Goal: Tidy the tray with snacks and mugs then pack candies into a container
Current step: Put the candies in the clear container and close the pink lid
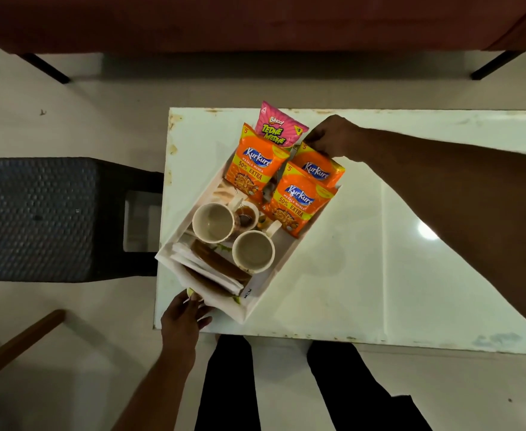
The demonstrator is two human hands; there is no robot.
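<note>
Tray (257, 298), white, set askew along the counter's (379, 275) left edge, one corner reaching the front-left corner. Contents: three orange Kurkure packets (295, 206) and one pink Bingo packet (278, 126) upright at the far end, two mugs (213, 223) and a small bowl (245, 216) at mid-tray, folded napkins (199, 262) at the near end. Left grip (184, 315) grasps the tray's near end; right grip (333, 136), fingers curled, grasps its far end behind a Kurkure packet.
</note>
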